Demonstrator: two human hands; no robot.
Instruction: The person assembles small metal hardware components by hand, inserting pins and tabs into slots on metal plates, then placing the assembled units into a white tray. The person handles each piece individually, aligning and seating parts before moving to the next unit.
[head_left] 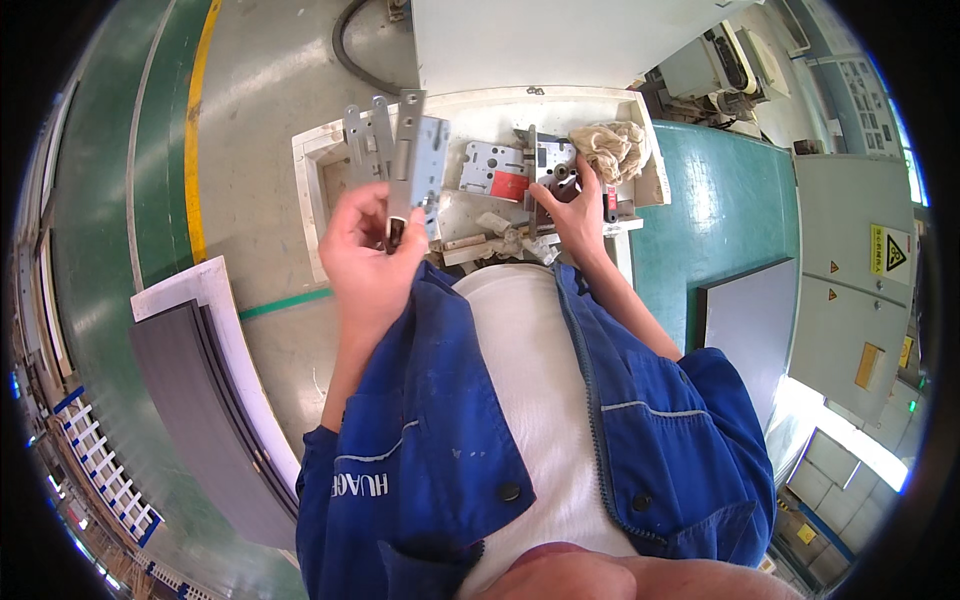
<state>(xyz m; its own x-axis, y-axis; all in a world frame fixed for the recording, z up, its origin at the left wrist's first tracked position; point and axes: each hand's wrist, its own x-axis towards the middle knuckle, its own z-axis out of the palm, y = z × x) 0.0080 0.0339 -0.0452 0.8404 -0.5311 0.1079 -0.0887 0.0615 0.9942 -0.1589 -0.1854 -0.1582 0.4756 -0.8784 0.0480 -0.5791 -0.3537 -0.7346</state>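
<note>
My left hand (372,232) is closed round the lower end of a mortise lock (428,165), holding it upright with its long steel faceplate turned up. My right hand (577,212) grips a second mortise lock (553,155) between thumb and fingers, and that lock's inner parts show. Left of it lies a flat silver lock plate (482,160) with holes and a red patch. A crumpled beige cloth (612,150) sits just beyond my right fingers. More metal strips (362,140) stand behind the lock in my left hand.
The parts lie in a white, shallow tray-like bench top (652,165) with raised edges. Scraps and strips (505,235) lie along its near side. A red-and-black object (612,205) is right of my right hand. Dark panels (205,400) are at left; a grey cabinet (850,260) stands at right.
</note>
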